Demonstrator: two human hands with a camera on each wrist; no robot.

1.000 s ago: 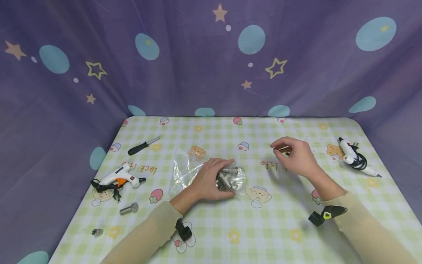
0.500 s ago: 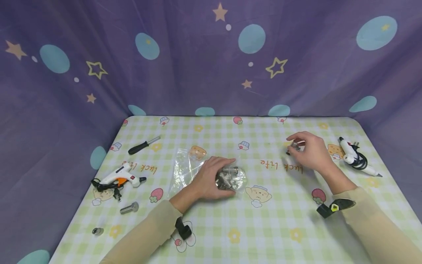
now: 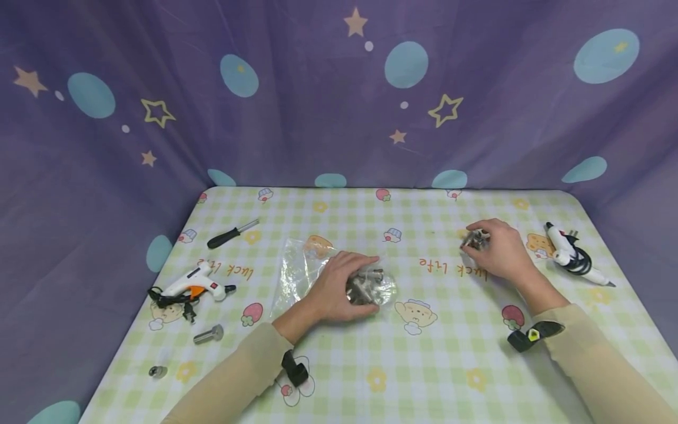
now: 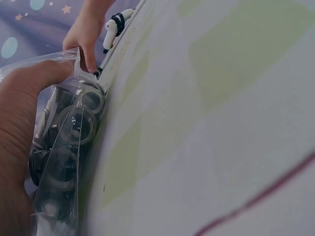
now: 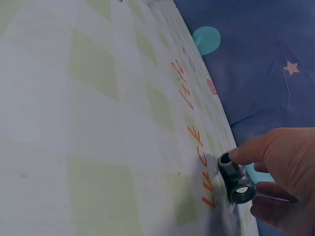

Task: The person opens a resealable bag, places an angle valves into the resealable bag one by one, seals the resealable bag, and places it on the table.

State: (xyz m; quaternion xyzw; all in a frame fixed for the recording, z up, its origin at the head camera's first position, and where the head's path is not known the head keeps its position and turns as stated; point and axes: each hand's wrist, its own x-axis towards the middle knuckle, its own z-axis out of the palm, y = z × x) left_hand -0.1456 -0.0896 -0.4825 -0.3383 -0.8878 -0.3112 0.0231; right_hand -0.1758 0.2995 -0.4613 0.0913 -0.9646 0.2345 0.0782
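Observation:
My left hand (image 3: pixel 336 288) grips a clear plastic bag (image 3: pixel 298 274) near the table's middle, thumb and fingers spread around its filled end. Inside the bag, silvery metal fittings (image 4: pixel 78 125) with round openings lie heaped in the left wrist view. To the right, my right hand (image 3: pixel 500 247) holds a threaded metal tee pipe fitting (image 5: pixel 241 187) between thumb and fingers, low at the tabletop. One open end of the tee faces the right wrist camera. Part of the fitting is covered by the fingers.
At the left lie a screwdriver (image 3: pixel 232 234), a white glue gun (image 3: pixel 196 282) with its cord, a large hex bolt (image 3: pixel 209 334) and a small metal fitting (image 3: pixel 158 371). Another white glue gun (image 3: pixel 574 256) with wound cord lies at the right. A purple curtain (image 3: pixel 318 118) stands behind the table.
My right hand has moved to the right and down to the tabletop with the pipe fitting, which now shows more. My left hand has stayed on the bag.

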